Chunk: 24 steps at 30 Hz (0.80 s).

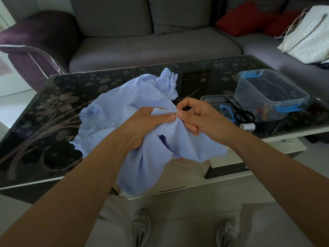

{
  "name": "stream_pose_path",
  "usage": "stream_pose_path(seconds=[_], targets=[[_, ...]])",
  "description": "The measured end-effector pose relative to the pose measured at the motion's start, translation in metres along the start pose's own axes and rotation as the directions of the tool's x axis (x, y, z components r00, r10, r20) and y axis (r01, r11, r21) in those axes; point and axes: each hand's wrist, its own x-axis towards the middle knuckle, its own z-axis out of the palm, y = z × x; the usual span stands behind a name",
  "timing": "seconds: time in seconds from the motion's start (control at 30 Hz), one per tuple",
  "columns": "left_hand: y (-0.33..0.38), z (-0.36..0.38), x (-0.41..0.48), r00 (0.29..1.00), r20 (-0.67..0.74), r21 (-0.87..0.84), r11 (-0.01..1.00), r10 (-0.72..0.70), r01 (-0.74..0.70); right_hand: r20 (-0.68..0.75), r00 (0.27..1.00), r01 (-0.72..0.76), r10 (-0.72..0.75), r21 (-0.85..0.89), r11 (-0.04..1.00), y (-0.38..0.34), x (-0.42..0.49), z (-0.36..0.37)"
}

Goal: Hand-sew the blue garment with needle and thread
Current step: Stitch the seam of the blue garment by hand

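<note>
table point(53, 107): dark floral glass | blue garment point(135, 93): heaped at table's near edge, front part lifted | clear box point(270, 93): right, apart from garment | left hand point(147, 125): gripping bunched fabric, thumb on fold | right hand point(201, 118): thumb and forefinger pinching fold at needle end | scissors point(243, 115), spool point(247, 126): beside box | needle point(164, 110): in fold | thread point(165, 124): white, trailing down

Dim, soft daylight enters from about 10 o'clock, where the floor point(12, 104) glows pale. The glossy dark desk point(53, 107) shows faint sheen toward 9 o'clock. Shadows are weak and diffuse. Wide-angle distortion bends the edges; lower corners look stretched and slightly soft
</note>
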Motion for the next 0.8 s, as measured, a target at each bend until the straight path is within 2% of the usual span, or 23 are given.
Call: stream_pose_path(seconds=[0.07,0.13,0.23,0.33,0.53,0.63,0.7,0.73,0.8], targets=[[0.002,0.000,0.001,0.999,-0.049,-0.010,1.000,0.010,-0.010,-0.044,0.999,0.005,-0.006,-0.014,1.000,0.001,0.002,0.000],[0.003,0.000,0.001,0.993,-0.115,-0.028,0.999,0.027,-0.031,-0.150,0.988,0.037,-0.044,-0.049,0.998,0.004,0.004,-0.002],[0.003,0.003,0.002,0.981,-0.190,-0.002,0.999,0.043,-0.044,-0.257,0.949,0.136,-0.180,-0.180,0.974,0.005,0.005,-0.005],[0.003,0.006,0.001,0.983,-0.173,-0.034,0.997,0.060,-0.066,-0.239,0.918,0.242,-0.316,-0.291,0.926,0.002,0.005,-0.004],[0.003,0.007,0.002,0.985,-0.167,0.089,0.995,0.050,-0.036,-0.205,0.900,0.272,-0.385,-0.426,0.863,0.010,0.009,0.001],[0.000,0.006,0.005,0.985,-0.170,0.185,0.983,0.039,-0.007,-0.147,0.871,0.326,-0.468,-0.539,0.777,0.015,0.011,0.006],[-0.001,0.006,0.005,0.986,-0.166,0.186,0.982,0.012,0.020,-0.086,0.836,0.391,-0.542,-0.598,0.699,0.015,0.011,0.010],[-0.002,0.005,0.005,0.985,-0.170,0.180,0.983,-0.002,0.033,-0.059,0.822,0.425,-0.566,-0.597,0.680,0.015,0.011,0.011],[-0.002,0.004,0.006,0.981,-0.194,0.184,0.982,-0.010,0.046,-0.052,0.828,0.449,-0.559,-0.534,0.716,0.010,0.008,0.013]])
